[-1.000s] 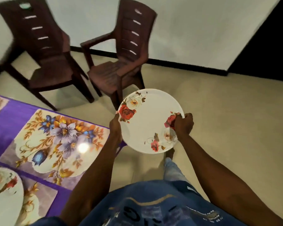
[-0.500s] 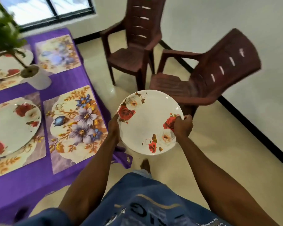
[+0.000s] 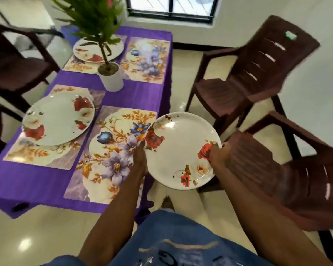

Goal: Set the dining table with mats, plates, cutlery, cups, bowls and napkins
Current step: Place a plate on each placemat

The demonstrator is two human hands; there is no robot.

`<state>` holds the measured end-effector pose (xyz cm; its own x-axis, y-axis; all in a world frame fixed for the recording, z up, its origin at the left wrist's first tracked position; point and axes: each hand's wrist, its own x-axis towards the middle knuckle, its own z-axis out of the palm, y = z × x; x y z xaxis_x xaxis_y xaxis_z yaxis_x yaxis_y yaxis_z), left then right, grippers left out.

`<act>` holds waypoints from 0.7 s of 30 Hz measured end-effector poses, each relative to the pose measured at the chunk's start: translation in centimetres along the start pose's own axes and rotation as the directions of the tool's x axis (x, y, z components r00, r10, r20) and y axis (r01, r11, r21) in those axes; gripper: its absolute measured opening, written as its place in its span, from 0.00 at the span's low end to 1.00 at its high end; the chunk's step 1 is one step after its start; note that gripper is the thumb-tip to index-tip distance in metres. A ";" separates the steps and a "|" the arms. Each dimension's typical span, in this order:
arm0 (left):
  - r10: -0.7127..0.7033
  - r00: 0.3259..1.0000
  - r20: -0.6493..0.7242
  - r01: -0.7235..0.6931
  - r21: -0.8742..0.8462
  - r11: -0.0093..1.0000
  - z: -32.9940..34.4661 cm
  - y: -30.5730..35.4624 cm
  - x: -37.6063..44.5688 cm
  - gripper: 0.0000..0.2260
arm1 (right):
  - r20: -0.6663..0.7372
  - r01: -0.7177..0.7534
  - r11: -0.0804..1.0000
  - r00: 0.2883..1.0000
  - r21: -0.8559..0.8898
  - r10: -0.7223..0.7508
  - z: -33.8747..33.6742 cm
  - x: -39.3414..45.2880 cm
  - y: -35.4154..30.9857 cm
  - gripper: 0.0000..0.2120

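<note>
Plate (image 3: pixel 181 150) gripped at both rims, left hand (image 3: pixel 140 160) and right hand (image 3: pixel 218 153) fingers curled on edges, hovering off bench (image 3: pixel 142 93) corner; shift left, lower flat, centre on bare mat (image 3: pixel 112 150).

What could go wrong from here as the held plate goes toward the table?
1. The plate is held only at its opposite rims by the left hand and right hand, out over the floor beside the table's edge; a slip could drop it.
2. The bare mat nearest it lies close to the tablecloth edge, so a plate set off-centre might overhang.
3. The potted plant could be knocked when reaching for the far mat.
</note>
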<state>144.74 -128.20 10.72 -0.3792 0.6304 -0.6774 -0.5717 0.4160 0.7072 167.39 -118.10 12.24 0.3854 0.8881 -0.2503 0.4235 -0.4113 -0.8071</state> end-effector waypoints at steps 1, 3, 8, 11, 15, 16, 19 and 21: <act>0.018 0.999 -0.041 -0.020 -0.046 0.999 -0.2 0.6 0.4 0.12 | 0.039 0.030 0.999 0.999 -0.024 -0.029 1.5 0.8 -1.2 0.13; 0.038 0.990 -0.135 -0.061 -0.175 0.983 -0.8 1.7 0.9 0.15 | 0.101 0.092 0.993 0.991 -0.070 -0.084 4.4 2.1 -3.3 0.13; 0.105 0.901 -0.420 -0.254 -0.315 0.914 -4.4 2.6 2.3 0.13 | 0.325 0.252 0.962 0.923 -0.106 -0.206 11.3 2.2 -8.2 0.11; 0.133 0.732 -0.668 -0.279 -0.116 0.953 -6.3 1.8 2.4 0.13 | 0.480 0.338 0.937 0.839 -0.091 -0.256 15.5 1.5 -10.1 0.11; 0.027 0.515 -0.857 -0.341 -0.176 0.923 -7.0 1.1 1.0 0.16 | 0.665 0.457 0.886 0.688 -0.085 -0.290 21.3 0.1 -12.0 0.13; 0.004 0.458 -0.889 -0.357 -0.180 0.917 -7.1 0.7 1.1 0.17 | 0.711 0.494 0.865 0.639 -0.085 -0.295 22.5 -0.3 -12.6 0.14; -0.041 0.299 -0.953 -0.387 -0.160 0.908 -6.6 0.2 1.0 0.18 | 0.825 0.573 0.819 0.473 -0.021 -0.309 25.8 -1.0 -14.0 0.16; -0.108 0.215 -0.971 -0.427 -0.193 0.884 -5.3 0.5 1.5 0.17 | 0.874 0.611 0.791 0.383 0.003 -0.299 27.3 -0.8 -15.2 0.16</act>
<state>140.05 -130.56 8.96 -0.7256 -0.5460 -0.4188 -0.4838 -0.0280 0.8748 138.27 -106.97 10.16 -0.6955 0.6423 -0.3221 0.5687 0.2181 -0.7931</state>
